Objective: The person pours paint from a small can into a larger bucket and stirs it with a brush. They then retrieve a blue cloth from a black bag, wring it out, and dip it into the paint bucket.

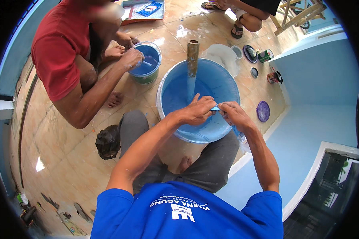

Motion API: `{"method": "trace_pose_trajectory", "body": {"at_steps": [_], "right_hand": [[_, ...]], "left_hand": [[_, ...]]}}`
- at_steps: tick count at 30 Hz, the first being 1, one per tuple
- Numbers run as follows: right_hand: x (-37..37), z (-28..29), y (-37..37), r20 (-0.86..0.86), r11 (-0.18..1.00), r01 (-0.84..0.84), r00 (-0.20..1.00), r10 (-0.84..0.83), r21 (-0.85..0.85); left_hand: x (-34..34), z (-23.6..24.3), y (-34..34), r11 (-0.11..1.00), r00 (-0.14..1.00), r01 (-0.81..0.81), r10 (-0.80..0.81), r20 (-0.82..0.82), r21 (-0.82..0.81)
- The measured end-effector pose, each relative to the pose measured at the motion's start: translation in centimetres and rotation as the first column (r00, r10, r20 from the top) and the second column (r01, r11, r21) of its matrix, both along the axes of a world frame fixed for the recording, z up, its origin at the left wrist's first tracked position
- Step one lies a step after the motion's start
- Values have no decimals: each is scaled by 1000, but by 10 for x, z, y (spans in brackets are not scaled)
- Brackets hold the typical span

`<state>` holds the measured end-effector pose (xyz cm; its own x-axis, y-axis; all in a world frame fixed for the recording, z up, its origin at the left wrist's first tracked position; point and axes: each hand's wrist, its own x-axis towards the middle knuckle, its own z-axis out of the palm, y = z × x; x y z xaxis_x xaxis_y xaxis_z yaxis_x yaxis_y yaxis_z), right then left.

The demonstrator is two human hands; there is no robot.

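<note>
A large round tub with blue paint inside stands between my knees. Over its near right part, my left hand and my right hand are close together, fingers closed. They pinch a thin, pliable light-blue strip, perhaps plastic or cloth; most of it is hidden by the fingers. More blue material shows below my right hand, by the wrist. A bamboo stick stands upright in the paint, its lower part coated blue.
At left, a person in a red shirt has a hand at a smaller paint bucket. A paint tray lies beyond. Cans, a purple lid and a light-blue wall are at right. A black bag sits by my left knee.
</note>
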<state>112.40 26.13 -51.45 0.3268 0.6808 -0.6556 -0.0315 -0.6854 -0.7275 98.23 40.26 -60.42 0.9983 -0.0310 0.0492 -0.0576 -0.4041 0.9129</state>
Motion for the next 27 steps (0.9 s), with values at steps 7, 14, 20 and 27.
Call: {"method": "trace_pose_trajectory", "body": {"at_steps": [7,14,20,27], "right_hand": [[1,-1,-7,-115,993,114,986,-117,-34],[2,2,-16,-142,988,149,978,-154,-42],[2,3,-21,-173,983,180,968,-183,-33],[1,-7,-23,-246,965,260,934,-259,-31]], "left_hand": [[0,2,4,995,990,82,-87,-107,-56],[0,8,5,985,970,162,-169,-176,-56],[-1,8,4,983,963,174,-181,-198,-52],[-3,2,4,985,985,131,-117,-129,108]]}}
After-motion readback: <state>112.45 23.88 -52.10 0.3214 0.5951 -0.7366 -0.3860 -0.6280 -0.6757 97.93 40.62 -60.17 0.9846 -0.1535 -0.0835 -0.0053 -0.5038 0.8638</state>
